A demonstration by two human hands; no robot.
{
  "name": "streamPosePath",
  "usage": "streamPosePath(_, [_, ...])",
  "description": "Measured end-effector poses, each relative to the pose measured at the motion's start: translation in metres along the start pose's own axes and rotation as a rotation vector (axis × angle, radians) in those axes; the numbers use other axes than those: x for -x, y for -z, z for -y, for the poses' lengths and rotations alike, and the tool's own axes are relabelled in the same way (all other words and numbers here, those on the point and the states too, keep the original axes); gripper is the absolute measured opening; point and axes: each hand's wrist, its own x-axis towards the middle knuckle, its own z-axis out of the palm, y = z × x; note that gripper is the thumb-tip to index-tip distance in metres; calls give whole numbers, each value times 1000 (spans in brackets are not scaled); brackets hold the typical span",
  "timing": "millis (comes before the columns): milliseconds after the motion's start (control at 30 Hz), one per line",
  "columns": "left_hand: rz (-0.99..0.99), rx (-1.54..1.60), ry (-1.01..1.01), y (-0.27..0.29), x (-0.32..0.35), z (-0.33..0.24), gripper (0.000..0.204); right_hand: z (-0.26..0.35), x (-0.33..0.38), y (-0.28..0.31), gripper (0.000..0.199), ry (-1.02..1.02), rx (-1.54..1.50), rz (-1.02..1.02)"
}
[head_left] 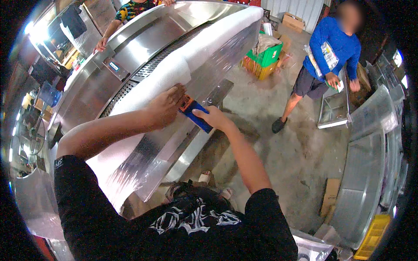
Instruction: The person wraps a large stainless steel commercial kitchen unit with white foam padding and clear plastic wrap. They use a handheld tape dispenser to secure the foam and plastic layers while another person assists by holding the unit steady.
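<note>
A long stainless steel unit (143, 48) stretches away from me, with a strip of white foam sheet (174, 71) along its near edge and clear plastic film (143, 161) over its side. My left hand (167, 105) presses on the foam and film at the edge. My right hand (213, 117) holds a blue tool with an orange part (194, 112), set against the film right beside my left hand's fingers.
Another person's arm (109, 32) rests on the unit's far side. A person in a blue shirt (331, 48) stands on the concrete floor holding a packet. Green and orange crates (261, 61), steel trays (335, 108) and cardboard (331, 191) lie around.
</note>
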Motion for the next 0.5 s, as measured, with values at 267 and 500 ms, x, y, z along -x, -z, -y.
streamPosePath(267, [234,-430,-45,-5,-7,-10,66,40,12,31,82,-170,607,16])
streamPosePath(500, [272,-392,117,8,-3,-22,67,68,38,21,52,-84,1326,248])
